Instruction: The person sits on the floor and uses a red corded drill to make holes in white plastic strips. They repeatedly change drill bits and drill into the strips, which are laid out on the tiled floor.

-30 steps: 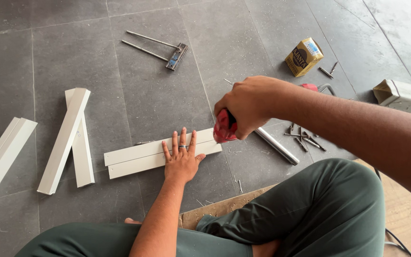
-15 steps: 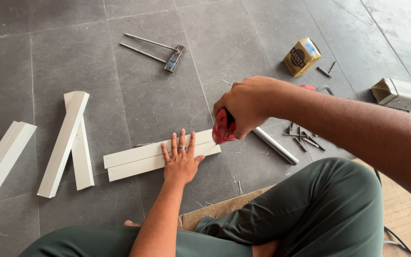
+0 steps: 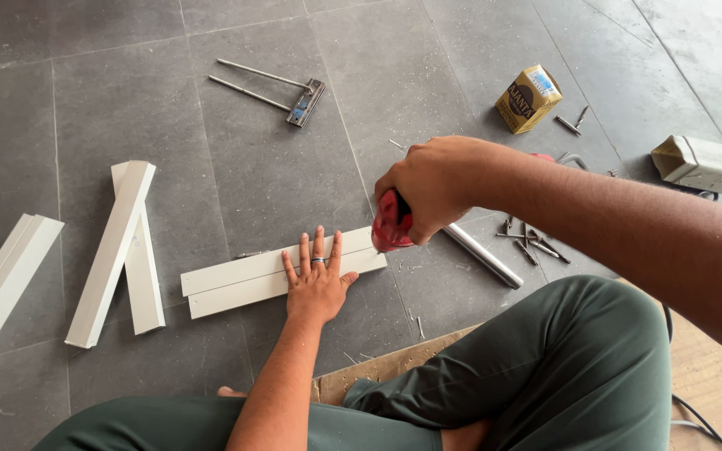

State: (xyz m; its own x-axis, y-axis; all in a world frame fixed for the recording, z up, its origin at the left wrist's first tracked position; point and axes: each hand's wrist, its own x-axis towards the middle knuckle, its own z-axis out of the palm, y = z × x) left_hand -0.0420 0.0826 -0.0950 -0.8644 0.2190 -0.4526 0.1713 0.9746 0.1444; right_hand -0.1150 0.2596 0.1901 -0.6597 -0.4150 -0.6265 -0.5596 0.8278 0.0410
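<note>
A pair of white strips [image 3: 282, 271] lies flat on the grey floor [image 3: 85, 100] just ahead of the person's knees, side by side and touching, with their long axis running left to right and the right end tilted slightly away. The left hand [image 3: 317, 280] rests on them near the middle, palm down and fingers spread, pressing rather than gripping. The right hand [image 3: 432, 188] is clenched around a red tool [image 3: 391, 225], whose lower end meets the right end of the strips; the tip itself is hidden under the fist. So the right hand works at the strips' right end while the left pins them just beside it. A metal rod [image 3: 482, 255] lies close to the right of the tool, with loose screws [image 3: 528, 242] near it. Farther left, more white strips [image 3: 119, 250] lean across each other. A small yellow box [image 3: 528, 98] stands well beyond.
</note>
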